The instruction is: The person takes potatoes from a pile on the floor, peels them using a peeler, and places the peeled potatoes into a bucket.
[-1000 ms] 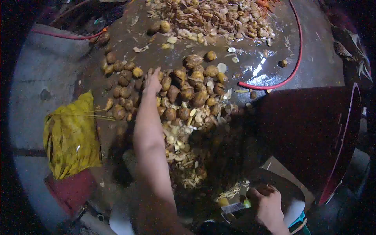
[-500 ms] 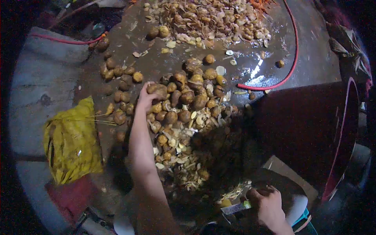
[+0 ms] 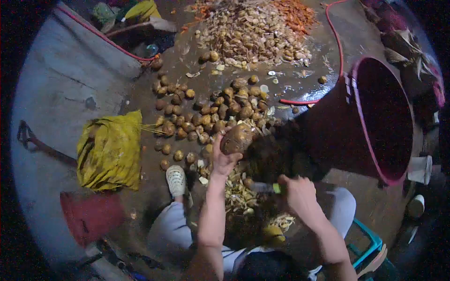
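Note:
My left hand (image 3: 222, 160) is wrapped round a large brown root vegetable (image 3: 238, 139), raised above the floor in front of me. Lower and to the right, my right hand (image 3: 301, 194) grips a knife (image 3: 262, 187) with a green part near the handle. Its blade is blurred and points left, apart from the held vegetable. Behind my left hand lies a heap of brown root vegetables (image 3: 225, 110) on the wet floor. Pale peelings (image 3: 238, 194) are piled below, between my legs.
A large dark red tub (image 3: 328, 136) lies on its side at right. At left are a yellow sack (image 3: 110, 154) and a red bucket (image 3: 91, 218). Farther back are a pale heap of scraps (image 3: 255, 35), orange peelings (image 3: 297, 16) and a red hose (image 3: 333, 28).
My left hand has lifted the large root vegetable off the heap and brought it right and nearer to me. My right hand has risen with the knife. The view has shifted.

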The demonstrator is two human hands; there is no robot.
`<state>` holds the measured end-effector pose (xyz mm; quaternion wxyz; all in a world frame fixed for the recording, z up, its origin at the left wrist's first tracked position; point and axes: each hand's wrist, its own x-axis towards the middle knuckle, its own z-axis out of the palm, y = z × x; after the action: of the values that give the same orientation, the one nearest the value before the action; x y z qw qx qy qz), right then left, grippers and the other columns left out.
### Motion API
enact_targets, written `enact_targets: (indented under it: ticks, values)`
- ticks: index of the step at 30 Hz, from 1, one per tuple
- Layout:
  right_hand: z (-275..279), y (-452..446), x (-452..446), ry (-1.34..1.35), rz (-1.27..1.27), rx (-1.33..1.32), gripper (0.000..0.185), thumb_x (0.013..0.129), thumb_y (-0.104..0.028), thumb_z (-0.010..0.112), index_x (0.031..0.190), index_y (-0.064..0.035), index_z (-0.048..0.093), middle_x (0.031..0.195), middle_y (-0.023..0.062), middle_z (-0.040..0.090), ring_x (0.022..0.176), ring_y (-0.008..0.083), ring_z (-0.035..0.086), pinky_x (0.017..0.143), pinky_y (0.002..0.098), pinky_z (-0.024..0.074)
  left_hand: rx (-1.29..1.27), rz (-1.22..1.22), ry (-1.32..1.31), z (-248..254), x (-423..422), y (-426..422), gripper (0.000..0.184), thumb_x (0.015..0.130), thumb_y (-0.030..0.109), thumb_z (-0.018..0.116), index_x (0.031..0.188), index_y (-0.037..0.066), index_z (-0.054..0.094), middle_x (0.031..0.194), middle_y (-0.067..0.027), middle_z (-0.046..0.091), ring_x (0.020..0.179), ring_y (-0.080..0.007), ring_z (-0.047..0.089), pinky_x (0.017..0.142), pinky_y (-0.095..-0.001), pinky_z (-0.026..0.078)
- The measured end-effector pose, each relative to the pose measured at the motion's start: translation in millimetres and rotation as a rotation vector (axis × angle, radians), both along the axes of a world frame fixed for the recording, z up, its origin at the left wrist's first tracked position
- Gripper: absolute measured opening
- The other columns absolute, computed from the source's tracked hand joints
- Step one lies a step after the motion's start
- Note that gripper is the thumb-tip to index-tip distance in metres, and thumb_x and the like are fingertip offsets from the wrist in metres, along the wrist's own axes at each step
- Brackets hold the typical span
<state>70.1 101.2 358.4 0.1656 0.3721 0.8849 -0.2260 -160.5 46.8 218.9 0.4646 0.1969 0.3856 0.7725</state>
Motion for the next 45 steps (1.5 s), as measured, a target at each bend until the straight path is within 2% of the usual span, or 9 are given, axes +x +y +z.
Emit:
enact_targets:
  ticks: [5, 11, 18, 27, 33, 36, 39, 41, 45]
  values:
    - [5.4, -16.0, 11.7, 0.335, -0.167, 0.141, 0.035, 0.077, -0.007, 0.052, 0.108, -0.0136, 0.067, 0.079, 0.0221, 0.064, 0.074, 0.0403, 0.063, 0.067, 0.0488, 0.0526, 0.052, 0.020, 0.072, 88.4, 56.2, -46.9, 0.092, 0.053, 0.017, 0.091, 0.129, 0.003, 0.041, 0.121, -0.0072, 0.054, 0.111, -0.0208, 0.055, 0.096, -0.0352, 0.046]
    - [19.3, -46.6, 8.0, 0.543, 0.039, 0.113, 0.036, 0.076, -0.010, 0.053, 0.108, -0.0152, 0.067, 0.079, 0.0222, 0.065, 0.076, 0.0402, 0.064, 0.068, 0.0502, 0.0524, 0.002, 0.068, 0.224, 150.3, 76.6, -110.7, 0.088, 0.051, 0.015, 0.089, 0.126, 0.001, 0.045, 0.116, -0.0087, 0.059, 0.106, -0.0211, 0.059, 0.093, -0.0357, 0.049]
    - [-9.8, -60.5, -10.4, 0.382, 0.038, 0.022, 0.020, 0.080, -0.012, 0.051, 0.084, 0.0028, 0.063, 0.082, 0.0257, 0.064, 0.079, 0.0433, 0.063, 0.071, 0.0512, 0.0526, -0.061, -0.012, 0.205, 153.8, 97.1, -184.3, 0.090, 0.051, 0.018, 0.091, 0.126, 0.001, 0.044, 0.117, -0.0086, 0.057, 0.108, -0.0211, 0.058, 0.095, -0.0357, 0.048]
    - [9.3, -74.5, 9.0, 0.694, 0.213, 0.117, 0.034, 0.073, -0.031, 0.073, 0.083, 0.0002, 0.063, 0.074, 0.0232, 0.062, 0.075, 0.0421, 0.062, 0.070, 0.0491, 0.0513, 0.211, 0.063, -0.121, 115.9, 89.0, -191.9, 0.079, 0.054, 0.014, 0.086, 0.124, 0.006, 0.052, 0.121, -0.0072, 0.058, 0.119, -0.0284, 0.052, 0.104, -0.0411, 0.041]
    - [27.9, -91.0, 1.2, 0.704, 0.200, -0.059, 0.011, 0.072, -0.007, 0.062, 0.077, 0.0018, 0.064, 0.074, 0.0251, 0.062, 0.075, 0.0418, 0.062, 0.072, 0.0475, 0.0519, 0.182, -0.059, 0.027, 138.1, 98.8, -185.2, 0.083, 0.055, 0.020, 0.088, 0.126, 0.000, 0.050, 0.120, -0.0091, 0.059, 0.115, -0.0251, 0.055, 0.102, -0.0388, 0.044]
    - [-11.1, -64.6, -9.0, 0.431, 0.280, -0.010, 0.041, 0.075, -0.035, 0.069, 0.072, 0.0053, 0.062, 0.071, 0.0247, 0.061, 0.071, 0.0429, 0.061, 0.069, 0.0478, 0.0513, 0.195, 0.006, -0.111, 128.2, 112.7, -187.6, 0.084, 0.053, 0.023, 0.088, 0.126, 0.008, 0.050, 0.121, -0.0117, 0.057, 0.108, -0.0289, 0.059, 0.096, -0.0413, 0.049]
    - [-9.3, -69.2, -10.6, 0.570, 0.317, 0.040, 0.054, 0.071, -0.046, 0.073, 0.072, 0.0060, 0.061, 0.074, 0.0254, 0.060, 0.072, 0.0429, 0.060, 0.070, 0.0483, 0.0506, 0.222, -0.131, -0.282, 88.6, 85.1, -189.6, 0.085, 0.056, 0.027, 0.086, 0.131, 0.014, 0.049, 0.127, -0.0128, 0.054, 0.111, -0.0351, 0.056, 0.084, -0.0480, 0.054]
    - [2.0, -70.0, -5.7, 0.553, 0.273, -0.017, 0.051, 0.072, -0.045, 0.072, 0.072, 0.0046, 0.062, 0.077, 0.0255, 0.059, 0.075, 0.0422, 0.060, 0.071, 0.0485, 0.0503, 0.236, 0.063, -0.428, 80.6, 81.8, -191.1, 0.083, 0.059, 0.028, 0.085, 0.132, 0.013, 0.048, 0.128, -0.0118, 0.054, 0.115, -0.0358, 0.052, 0.080, -0.0524, 0.053]
    - [-11.0, -73.7, 1.6, 0.531, 0.190, -0.024, 0.048, 0.073, -0.037, 0.073, 0.093, 0.0035, 0.060, 0.081, 0.0238, 0.055, 0.084, 0.0429, 0.052, 0.072, 0.0490, 0.0440, 0.130, 0.103, -0.182, 119.6, 84.1, -195.5, 0.079, 0.060, 0.019, 0.082, 0.130, 0.008, 0.048, 0.127, -0.0114, 0.054, 0.119, -0.0332, 0.050, 0.100, -0.0475, 0.044]
